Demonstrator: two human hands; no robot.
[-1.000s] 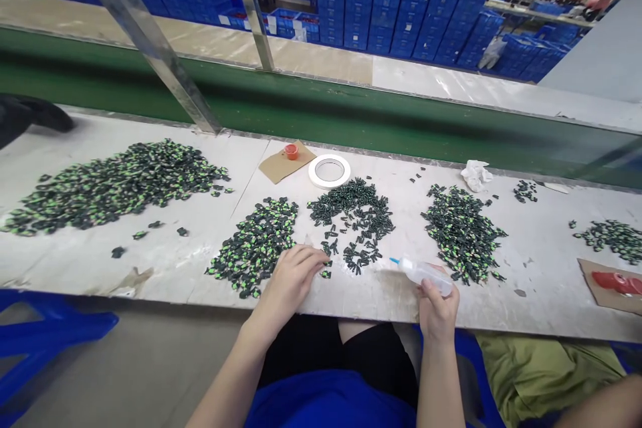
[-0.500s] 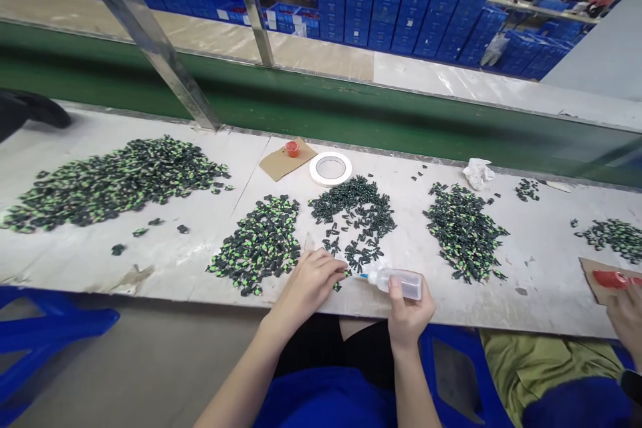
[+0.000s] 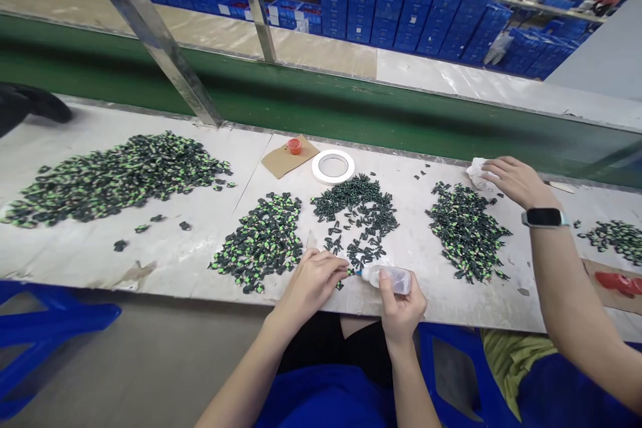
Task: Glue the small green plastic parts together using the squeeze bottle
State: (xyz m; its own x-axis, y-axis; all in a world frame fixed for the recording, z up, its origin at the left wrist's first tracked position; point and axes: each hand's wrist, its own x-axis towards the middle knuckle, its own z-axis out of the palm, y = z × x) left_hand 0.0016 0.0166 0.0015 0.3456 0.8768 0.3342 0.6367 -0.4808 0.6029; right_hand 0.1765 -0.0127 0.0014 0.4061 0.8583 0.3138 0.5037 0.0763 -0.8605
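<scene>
By the right hand (image 3: pixel 404 307), a bottle (image 3: pixel 398 280) is gripped between thumb and curled fingers. The bottle is small, clear and whitish, lying nearly level above the near part of the table (image 3: pixel 180 277), and it is narrowed at its left end to a thin blue tip (image 3: pixel 358 272), which is pointed at the left hand. By the left hand (image 3: pixel 315 281), palm down with fingers bent and drawn together, a small dark piece with green marks (image 3: pixel 350 273) is met at the fingertips, right beside the blue tip; whether it is pinched or only steadied cannot be told. Another such piece (image 3: pixel 340 285) is seen just below those fingertips.

Beyond the hands, loose plain dark pieces (image 3: pixel 378 214) are spread in a rough ring. To the left, a pile of black-and-green pieces (image 3: pixel 263 237) is heaped near the left hand, and to the right a similar pile (image 3: pixel 466 231) is placed. Behind the ring, a white tape roll (image 3: pixel 321 176) is laid flat beside a cardboard piece (image 3: pixel 275 165) on which a red cup (image 3: pixel 294 146) is set. Farther right, crumpled white paper (image 3: pixel 478 167) is touched by a co-worker's hand (image 3: pixel 519 182).
</scene>
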